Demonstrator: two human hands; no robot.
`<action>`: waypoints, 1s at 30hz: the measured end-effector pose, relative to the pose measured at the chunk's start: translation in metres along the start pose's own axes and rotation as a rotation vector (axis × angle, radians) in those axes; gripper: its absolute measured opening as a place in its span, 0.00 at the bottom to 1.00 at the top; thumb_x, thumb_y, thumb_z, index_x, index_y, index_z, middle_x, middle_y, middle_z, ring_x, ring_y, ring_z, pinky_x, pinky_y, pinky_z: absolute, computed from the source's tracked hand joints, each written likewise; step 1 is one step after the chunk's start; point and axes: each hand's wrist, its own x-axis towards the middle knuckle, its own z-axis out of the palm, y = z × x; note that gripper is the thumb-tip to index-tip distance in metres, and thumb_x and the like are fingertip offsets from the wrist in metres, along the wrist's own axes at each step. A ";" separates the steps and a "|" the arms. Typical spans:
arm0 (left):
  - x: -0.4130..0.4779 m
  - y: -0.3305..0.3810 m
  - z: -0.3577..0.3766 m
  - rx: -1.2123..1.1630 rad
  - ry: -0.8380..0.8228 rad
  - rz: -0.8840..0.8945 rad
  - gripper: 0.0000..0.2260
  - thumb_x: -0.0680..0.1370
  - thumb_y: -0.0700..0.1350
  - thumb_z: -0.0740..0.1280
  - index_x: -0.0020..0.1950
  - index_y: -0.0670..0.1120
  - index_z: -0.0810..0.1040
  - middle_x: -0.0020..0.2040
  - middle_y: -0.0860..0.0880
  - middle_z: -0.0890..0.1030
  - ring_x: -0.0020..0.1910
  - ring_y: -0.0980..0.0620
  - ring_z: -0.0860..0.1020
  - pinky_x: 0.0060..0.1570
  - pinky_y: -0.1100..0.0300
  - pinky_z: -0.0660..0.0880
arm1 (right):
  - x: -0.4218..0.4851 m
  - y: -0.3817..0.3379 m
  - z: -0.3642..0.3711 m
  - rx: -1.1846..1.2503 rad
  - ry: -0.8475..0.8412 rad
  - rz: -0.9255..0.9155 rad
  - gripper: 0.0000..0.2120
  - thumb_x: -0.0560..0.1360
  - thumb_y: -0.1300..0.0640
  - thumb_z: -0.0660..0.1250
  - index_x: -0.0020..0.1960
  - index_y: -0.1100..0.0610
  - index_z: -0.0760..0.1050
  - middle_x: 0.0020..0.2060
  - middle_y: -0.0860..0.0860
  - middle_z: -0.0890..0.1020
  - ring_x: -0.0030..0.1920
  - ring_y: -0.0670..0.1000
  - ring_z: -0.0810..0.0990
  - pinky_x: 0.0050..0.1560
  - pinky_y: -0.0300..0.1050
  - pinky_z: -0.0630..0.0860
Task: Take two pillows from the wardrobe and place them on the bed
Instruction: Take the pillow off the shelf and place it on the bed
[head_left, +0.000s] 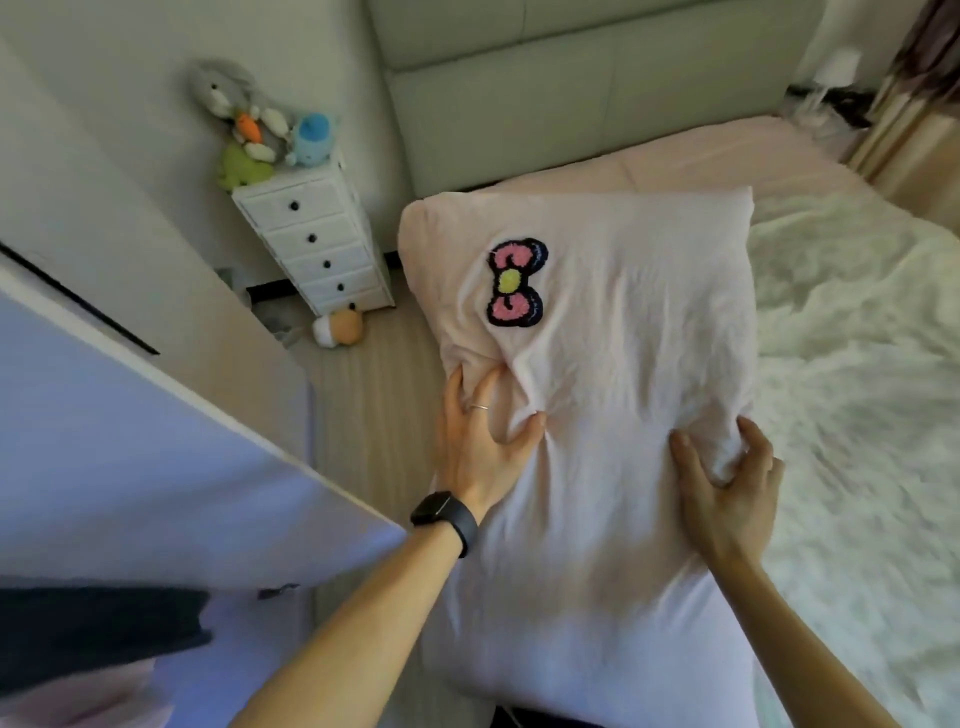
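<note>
Bed (701, 156) w/ fluffy white blanket (857, 353) lying on it

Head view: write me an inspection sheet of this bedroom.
Surface: bed under a white fluffy blanket.
Job's things: one pink pillow with a bow patch, at the bed's near left edge; second pillow not seen.
Clutter: plush toys on the drawers; one toy on the floor beside them.
Grippers: left hand and right hand both grip the pillow's cover.
Cables: nothing seen.
Surroundings: headboard, door at left.
</note>
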 end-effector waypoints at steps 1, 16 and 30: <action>0.017 0.002 0.004 -0.003 -0.013 0.009 0.31 0.70 0.65 0.69 0.71 0.63 0.68 0.78 0.51 0.57 0.76 0.52 0.60 0.71 0.50 0.68 | 0.012 -0.005 0.003 -0.006 0.007 0.013 0.33 0.71 0.36 0.70 0.72 0.43 0.63 0.64 0.53 0.70 0.61 0.56 0.75 0.59 0.51 0.69; 0.210 -0.005 0.038 0.038 -0.217 -0.081 0.29 0.72 0.61 0.73 0.70 0.60 0.69 0.75 0.50 0.62 0.72 0.47 0.66 0.66 0.54 0.68 | 0.119 -0.059 0.078 -0.080 0.035 0.102 0.31 0.72 0.30 0.64 0.70 0.35 0.59 0.66 0.52 0.68 0.63 0.58 0.76 0.59 0.59 0.75; 0.273 0.057 0.199 0.063 -0.801 0.139 0.33 0.74 0.62 0.72 0.75 0.54 0.67 0.76 0.47 0.60 0.72 0.46 0.67 0.63 0.56 0.66 | 0.126 -0.015 0.029 -0.036 0.471 0.453 0.41 0.70 0.33 0.69 0.76 0.40 0.54 0.64 0.54 0.69 0.61 0.59 0.75 0.57 0.54 0.74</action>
